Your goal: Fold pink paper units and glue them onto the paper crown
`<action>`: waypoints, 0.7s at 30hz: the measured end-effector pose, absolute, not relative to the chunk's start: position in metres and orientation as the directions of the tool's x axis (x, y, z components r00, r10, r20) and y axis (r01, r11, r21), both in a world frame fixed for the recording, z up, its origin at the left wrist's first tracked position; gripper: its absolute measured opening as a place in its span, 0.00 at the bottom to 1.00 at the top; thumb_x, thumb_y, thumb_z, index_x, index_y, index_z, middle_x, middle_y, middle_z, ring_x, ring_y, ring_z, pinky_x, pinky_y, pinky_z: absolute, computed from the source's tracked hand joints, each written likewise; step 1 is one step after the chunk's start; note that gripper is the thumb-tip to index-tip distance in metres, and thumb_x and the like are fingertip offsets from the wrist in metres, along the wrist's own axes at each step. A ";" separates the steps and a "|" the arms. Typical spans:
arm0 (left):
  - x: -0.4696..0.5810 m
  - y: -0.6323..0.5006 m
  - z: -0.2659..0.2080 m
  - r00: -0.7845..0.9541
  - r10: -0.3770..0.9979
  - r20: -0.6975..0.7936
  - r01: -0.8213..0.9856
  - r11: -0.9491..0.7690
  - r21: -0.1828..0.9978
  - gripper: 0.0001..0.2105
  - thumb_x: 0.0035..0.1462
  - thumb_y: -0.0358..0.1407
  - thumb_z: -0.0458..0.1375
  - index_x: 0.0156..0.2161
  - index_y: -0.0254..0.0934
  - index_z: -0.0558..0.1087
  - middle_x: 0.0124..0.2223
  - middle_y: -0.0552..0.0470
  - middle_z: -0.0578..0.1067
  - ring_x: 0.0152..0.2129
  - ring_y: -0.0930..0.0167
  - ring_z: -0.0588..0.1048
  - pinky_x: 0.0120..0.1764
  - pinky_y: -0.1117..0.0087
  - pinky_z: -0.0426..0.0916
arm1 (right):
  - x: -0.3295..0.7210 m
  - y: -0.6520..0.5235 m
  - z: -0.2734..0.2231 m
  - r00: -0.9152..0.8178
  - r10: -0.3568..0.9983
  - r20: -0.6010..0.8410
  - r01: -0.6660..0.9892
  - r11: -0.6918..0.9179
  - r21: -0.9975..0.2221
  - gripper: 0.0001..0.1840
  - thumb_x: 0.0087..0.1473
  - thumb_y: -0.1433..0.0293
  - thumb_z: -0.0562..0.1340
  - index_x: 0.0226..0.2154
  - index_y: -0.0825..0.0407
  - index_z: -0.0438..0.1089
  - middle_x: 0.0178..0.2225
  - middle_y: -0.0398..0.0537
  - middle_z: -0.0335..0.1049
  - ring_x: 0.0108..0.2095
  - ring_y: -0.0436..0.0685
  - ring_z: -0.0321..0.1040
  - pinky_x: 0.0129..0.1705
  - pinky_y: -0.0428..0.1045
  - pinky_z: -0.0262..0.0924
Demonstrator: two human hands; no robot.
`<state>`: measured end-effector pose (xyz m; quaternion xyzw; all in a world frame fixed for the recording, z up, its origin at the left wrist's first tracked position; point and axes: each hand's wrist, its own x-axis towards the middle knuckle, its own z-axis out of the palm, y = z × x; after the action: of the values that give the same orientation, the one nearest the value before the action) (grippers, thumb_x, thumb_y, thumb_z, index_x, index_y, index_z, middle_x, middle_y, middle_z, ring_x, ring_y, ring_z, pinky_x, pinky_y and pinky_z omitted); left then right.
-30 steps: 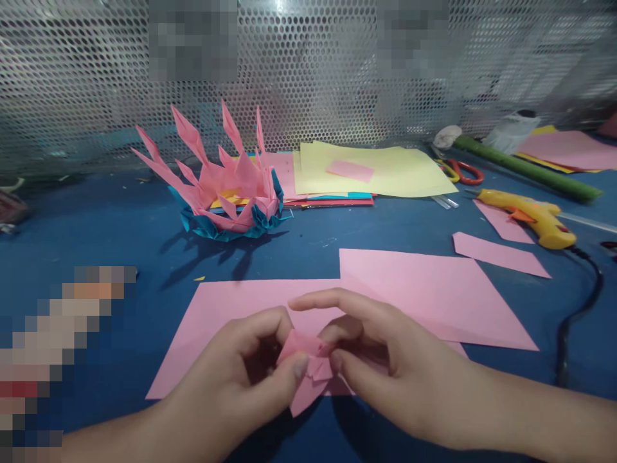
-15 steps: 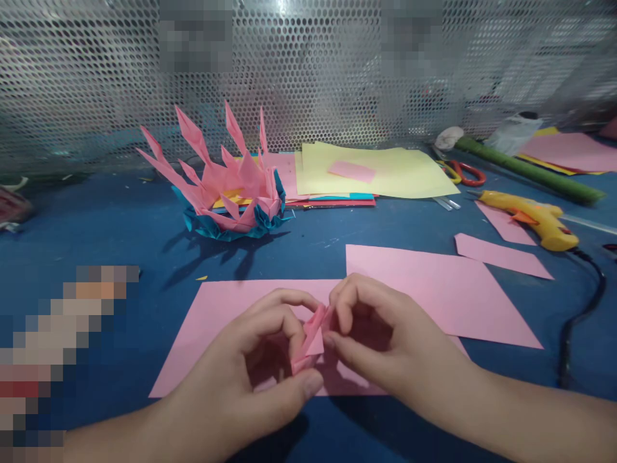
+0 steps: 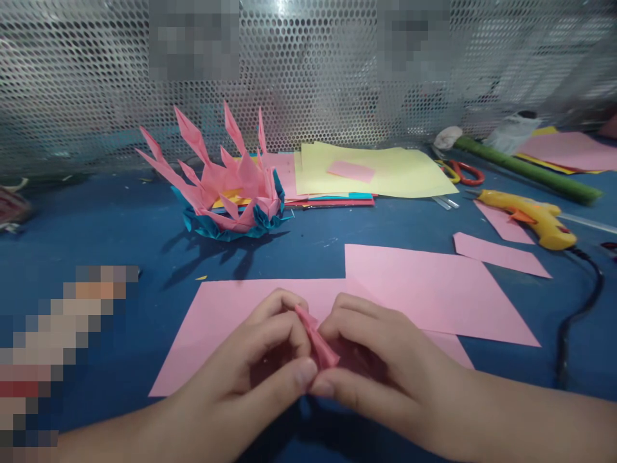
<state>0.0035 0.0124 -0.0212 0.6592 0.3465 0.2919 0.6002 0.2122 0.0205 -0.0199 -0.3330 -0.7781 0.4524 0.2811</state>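
Note:
A small folded piece of pink paper (image 3: pixel 318 341) is pinched between my two hands, low in the middle of the head view. My left hand (image 3: pixel 270 354) grips its left side with thumb and fingers. From the right, my right hand (image 3: pixel 376 354) closes on it too, the thumb near its lower end. Fingers cover part of the folds. Below and behind the hands lie a large pink sheet (image 3: pixel 216 321) and, overlapping it, another pink sheet (image 3: pixel 434 289).
A pink and blue folded-paper ring with spikes (image 3: pixel 231 199) stands back left. Behind are stacked sheets with a yellow one (image 3: pixel 400 170) on top. At right lie a yellow glue gun (image 3: pixel 530 215) with cord, scissors (image 3: pixel 467 172), and a green stem (image 3: pixel 530 170). A perforated metal panel (image 3: pixel 308 71) stands behind.
The folded pink paper has been turned, its wider end now pointing down to the right. My right hand has come lower and closer to my left hand, its thumb near the left thumb.

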 end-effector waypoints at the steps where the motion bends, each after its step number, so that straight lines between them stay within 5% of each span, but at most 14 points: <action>1: 0.003 0.012 -0.023 0.559 0.828 -0.038 0.078 -0.007 0.997 0.09 0.66 0.39 0.54 0.32 0.42 0.67 0.38 0.57 0.65 0.34 0.74 0.67 0.39 0.76 0.68 | 0.212 0.021 -0.020 -0.617 0.775 0.138 0.284 0.383 -0.879 0.11 0.60 0.71 0.62 0.28 0.52 0.62 0.28 0.38 0.60 0.28 0.47 0.57 0.30 0.42 0.53; 5: 0.003 0.010 -0.031 0.372 0.923 -0.103 -0.042 0.127 0.991 0.10 0.63 0.37 0.59 0.34 0.44 0.61 0.40 0.59 0.67 0.30 0.76 0.68 0.33 0.78 0.69 | 0.212 0.020 -0.019 -0.592 0.786 0.178 0.303 0.422 -0.855 0.10 0.61 0.75 0.56 0.28 0.52 0.62 0.28 0.40 0.62 0.29 0.48 0.59 0.31 0.42 0.55; 11: 0.004 0.011 -0.030 0.332 0.931 -0.153 0.078 0.134 0.988 0.12 0.62 0.38 0.60 0.49 0.50 0.66 0.40 0.57 0.72 0.30 0.75 0.73 0.33 0.79 0.71 | 0.210 0.022 -0.017 -0.562 0.800 0.212 0.288 0.429 -0.856 0.05 0.58 0.76 0.58 0.30 0.52 0.66 0.30 0.43 0.66 0.30 0.49 0.64 0.32 0.43 0.60; 17: 0.004 0.015 -0.029 0.330 0.943 0.037 0.140 -0.088 0.986 0.15 0.53 0.22 0.58 0.38 0.48 0.75 0.40 0.58 0.75 0.41 0.72 0.74 0.42 0.78 0.71 | 0.213 0.022 -0.018 -0.503 0.824 0.262 0.274 0.439 -0.855 0.11 0.51 0.80 0.59 0.37 0.52 0.71 0.34 0.43 0.75 0.35 0.49 0.72 0.38 0.42 0.65; 21: 0.005 0.017 -0.028 0.307 0.952 0.007 0.086 -0.035 0.996 0.12 0.51 0.22 0.60 0.33 0.44 0.73 0.37 0.58 0.72 0.37 0.73 0.74 0.39 0.79 0.71 | 0.214 0.020 -0.018 -0.481 0.826 0.295 0.271 0.460 -0.845 0.09 0.54 0.78 0.60 0.37 0.52 0.71 0.33 0.42 0.76 0.33 0.47 0.72 0.37 0.41 0.65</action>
<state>0.0054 0.0169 -0.0279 0.5988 0.4330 0.3986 0.5432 0.2136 0.0198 -0.0177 -0.3550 -0.7724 0.3792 0.3654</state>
